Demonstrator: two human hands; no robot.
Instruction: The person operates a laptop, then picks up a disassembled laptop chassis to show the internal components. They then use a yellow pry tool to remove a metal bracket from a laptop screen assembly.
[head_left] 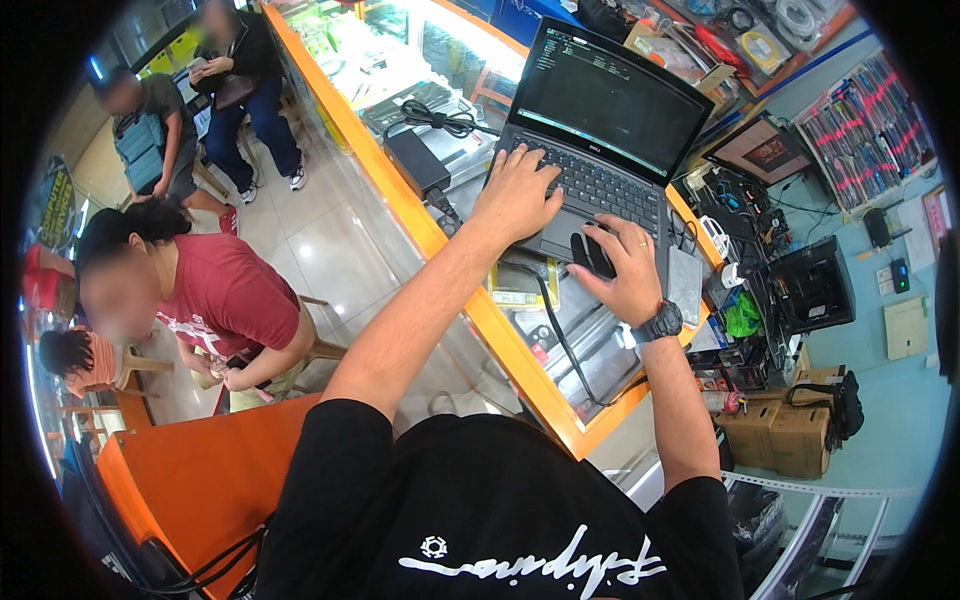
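A dark laptop (pixel 615 95) stands unfolded on the glass-topped counter (pixel 545 385), its lit screen mostly dark with a few lines of small text. My left hand (pixel 517 195) rests on the left part of the keyboard (pixel 610 195), fingers spread and holding nothing. On the palm rest and touchpad area lies my right hand (pixel 625 272), its fingers stretched toward the touchpad. A black watch (pixel 662 322) is on the right wrist. Left of the laptop sit a black power adapter (pixel 415 160) and a bundled black cable (pixel 440 118).
A silver box-shaped device (pixel 685 278) lies right of the laptop. A black cable (pixel 568 345) runs over the counter's near end. One person in a red shirt (pixel 240 290) sits at left; others sit farther back. At right are a monitor (pixel 812 285) and cardboard boxes (pixel 775 430).
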